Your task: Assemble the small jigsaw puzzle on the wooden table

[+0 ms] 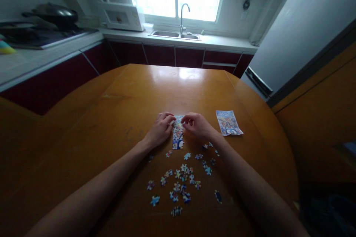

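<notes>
A partly joined jigsaw puzzle (178, 134), a narrow upright strip, lies flat on the wooden table. My left hand (161, 129) rests along its upper left edge, fingers bent and gripping that side. At the upper right edge, my right hand (197, 125) has thumb and forefinger drawn together in a pinch; whatever sits between the tips is too small to make out. Nearer to me lie several loose puzzle pieces (184, 170), scattered between my forearms. A light blue piece (155, 200) is at the near left, and a dark piece (218, 196) at the near right.
To the right of my right hand lies a creased paper with the printed picture (229, 123). The rounded wooden table (125, 92) stretches ahead. Beyond it are a sink (165, 34), a white microwave (122, 16) and a stove with a wok (55, 13). A fridge (300, 26) stands at right.
</notes>
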The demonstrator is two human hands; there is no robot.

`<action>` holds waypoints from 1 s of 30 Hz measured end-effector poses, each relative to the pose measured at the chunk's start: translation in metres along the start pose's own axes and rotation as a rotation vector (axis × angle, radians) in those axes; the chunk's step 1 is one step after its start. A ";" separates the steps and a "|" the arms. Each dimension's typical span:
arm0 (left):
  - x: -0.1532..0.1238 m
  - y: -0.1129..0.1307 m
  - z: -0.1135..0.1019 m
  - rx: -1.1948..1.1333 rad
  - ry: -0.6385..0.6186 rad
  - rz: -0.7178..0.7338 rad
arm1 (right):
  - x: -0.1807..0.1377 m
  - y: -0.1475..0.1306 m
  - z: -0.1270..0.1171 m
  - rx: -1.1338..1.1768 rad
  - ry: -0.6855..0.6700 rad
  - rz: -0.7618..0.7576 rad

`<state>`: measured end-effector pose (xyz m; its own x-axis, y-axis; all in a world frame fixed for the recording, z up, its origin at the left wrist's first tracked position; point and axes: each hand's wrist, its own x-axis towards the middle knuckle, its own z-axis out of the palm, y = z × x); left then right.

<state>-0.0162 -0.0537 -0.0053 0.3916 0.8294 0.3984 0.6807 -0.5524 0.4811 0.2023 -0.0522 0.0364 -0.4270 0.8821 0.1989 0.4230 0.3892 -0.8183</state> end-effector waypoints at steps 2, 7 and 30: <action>0.000 -0.001 0.001 -0.008 0.009 0.010 | -0.009 -0.022 0.010 -0.111 -0.256 -0.176; 0.000 -0.002 0.003 -0.008 0.026 -0.001 | -0.025 -0.050 0.035 -0.401 -0.454 -0.289; 0.001 0.009 -0.006 -0.022 0.047 0.067 | 0.007 0.005 -0.010 0.192 0.075 0.189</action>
<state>-0.0135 -0.0578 0.0039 0.4057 0.7860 0.4664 0.6400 -0.6086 0.4690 0.2092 -0.0411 0.0386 -0.2916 0.9542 0.0670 0.3267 0.1652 -0.9306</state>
